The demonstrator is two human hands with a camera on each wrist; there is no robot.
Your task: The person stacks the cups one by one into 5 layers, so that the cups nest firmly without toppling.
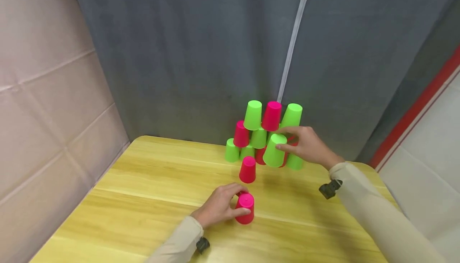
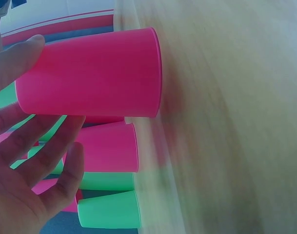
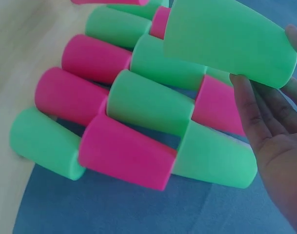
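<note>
Both hands are gripping cups: the left hand (image 1: 220,206) is wrapping thumb and fingers round an upside-down pink plastic cup (image 1: 245,208) standing on the yellow wooden table (image 1: 143,199), while the right hand (image 1: 307,146) is pinching a tilted green plastic cup (image 1: 274,150), lifted clear of the tabletop. Just beyond the right hand's fingers a stacked wall of pink and green cups (image 1: 264,129) is standing. Between the two hands, a lone pink cup (image 1: 247,169) is sitting upside down.

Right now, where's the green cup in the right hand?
Head view: the green cup is held upside down in the right hand, off the table, in front of the cup stack on its right side.
</note>
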